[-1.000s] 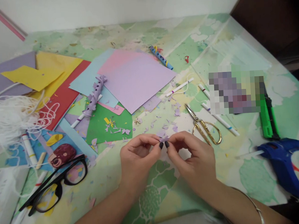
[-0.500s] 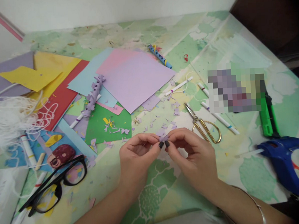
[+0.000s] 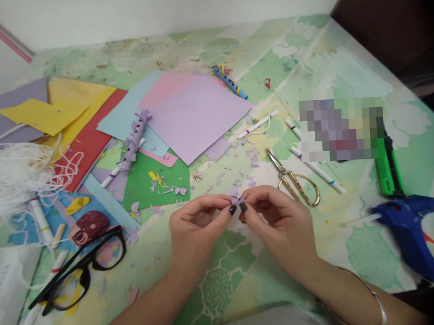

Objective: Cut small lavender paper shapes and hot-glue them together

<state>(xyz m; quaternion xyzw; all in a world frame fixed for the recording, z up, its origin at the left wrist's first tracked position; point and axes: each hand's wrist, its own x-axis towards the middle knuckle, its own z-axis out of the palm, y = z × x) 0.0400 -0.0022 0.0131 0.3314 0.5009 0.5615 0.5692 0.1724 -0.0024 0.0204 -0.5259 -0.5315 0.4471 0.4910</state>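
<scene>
Between my two hands is a small purple paper piece [image 3: 237, 200], pinched at both sides by thumbs and forefingers. My left hand [image 3: 200, 226] is closed on its left side, my right hand [image 3: 281, 222] on its right. The fingertips cover much of the piece, so its full shape is hidden. Purple paper scraps [image 3: 236, 182] lie scattered just beyond the fingers. Gold-handled scissors [image 3: 292, 178] rest beside my right hand, blades partly apart and pointing away. Left of my left hand, a green sheet [image 3: 156, 192] carries small purple and yellow cuttings.
Coloured sheets [image 3: 199, 110] overlap at the back, near a purple paper-wrapped stick [image 3: 134, 140] and a blue roll [image 3: 230, 81]. At left are white string [image 3: 17, 178] and black-framed glasses [image 3: 84, 273]. White markers [image 3: 317, 169], a green-handled cutter [image 3: 384, 168] and a blue glue gun [image 3: 405, 225] lie right.
The fingertips have drawn slightly apart, and more of the purple paper piece shows between them. Both hands still pinch it. The whole view has shifted a little.
</scene>
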